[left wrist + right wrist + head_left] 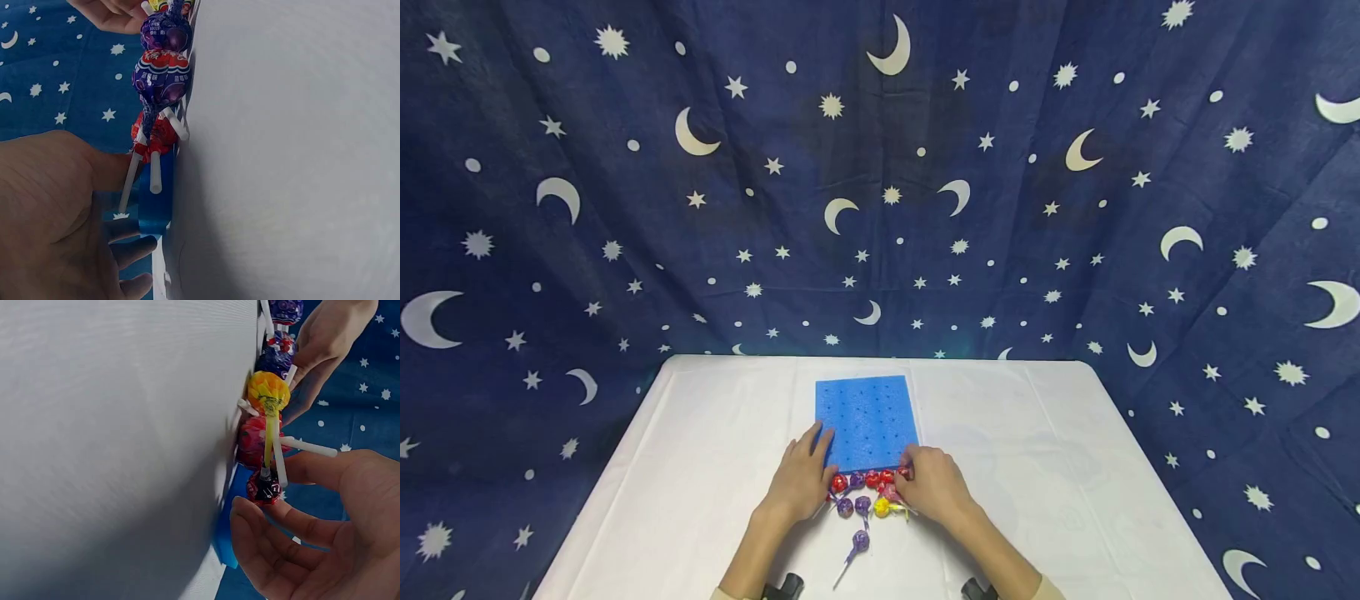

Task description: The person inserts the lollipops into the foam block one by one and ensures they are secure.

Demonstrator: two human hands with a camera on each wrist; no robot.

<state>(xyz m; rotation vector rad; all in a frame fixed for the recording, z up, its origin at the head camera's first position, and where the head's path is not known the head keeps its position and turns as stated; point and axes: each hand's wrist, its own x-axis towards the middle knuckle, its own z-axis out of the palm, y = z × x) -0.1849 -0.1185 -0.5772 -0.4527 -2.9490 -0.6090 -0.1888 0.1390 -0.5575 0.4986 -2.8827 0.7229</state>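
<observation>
A blue foam block (867, 421) with rows of small holes lies flat on the table. Along its near edge is a cluster of wrapped lollipops: red, purple, pink and one yellow lollipop (882, 507). My left hand (799, 479) rests at the block's left side with fingers loosely extended, the thumb beside a red lollipop (161, 131). At the block's near right corner my right hand (936, 483) has thumb and fingers around a dark red lollipop (264, 487), pinching its head. A pink lollipop (891, 492) lies right by these fingers.
One purple lollipop (861, 541) lies nearer to me than the others, its stick pointing down and left. A white cloth covers the table (722, 433). Behind it hangs a dark blue curtain (880, 275) with moons and stars.
</observation>
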